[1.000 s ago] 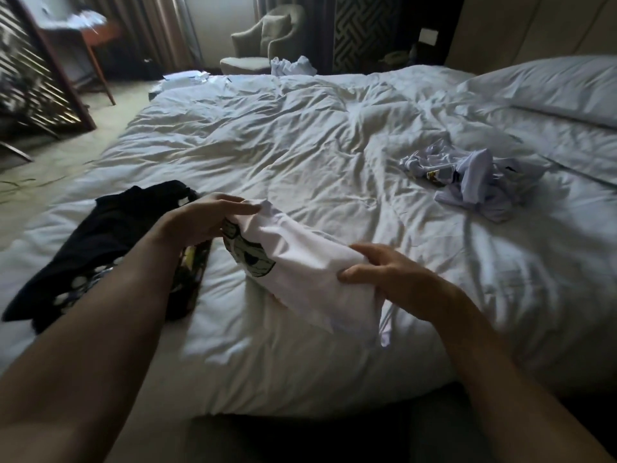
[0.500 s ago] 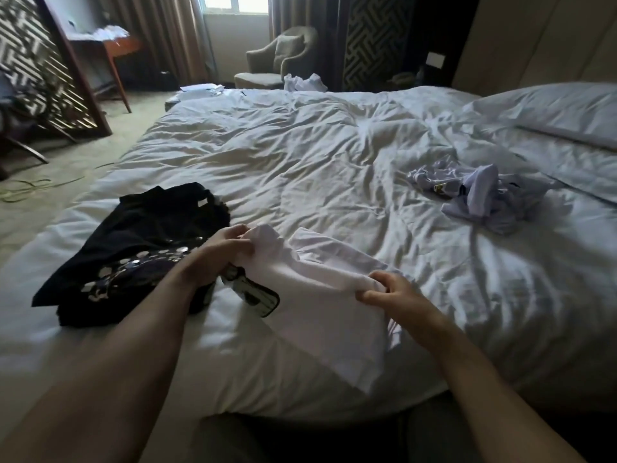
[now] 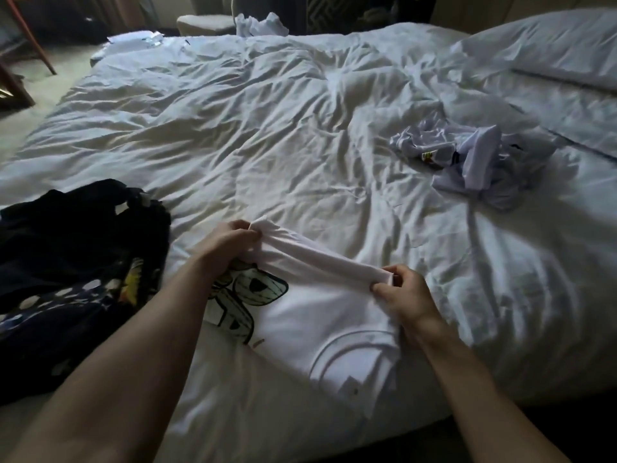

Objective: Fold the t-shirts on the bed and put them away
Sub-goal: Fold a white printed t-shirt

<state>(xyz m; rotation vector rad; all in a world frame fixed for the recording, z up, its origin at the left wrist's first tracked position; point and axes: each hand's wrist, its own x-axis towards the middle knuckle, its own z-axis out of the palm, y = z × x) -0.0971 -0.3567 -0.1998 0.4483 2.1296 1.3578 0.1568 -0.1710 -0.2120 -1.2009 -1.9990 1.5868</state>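
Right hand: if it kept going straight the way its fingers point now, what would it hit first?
The right hand points left along the white t-shirt fold it pinches, so probably the left hand gripping the other end; depth is uncertain.

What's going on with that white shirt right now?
Left hand and right hand both pinching white t-shirt, folded edge raised. Black shirt beside it; crumpled shirt waits. Nothing blocking.
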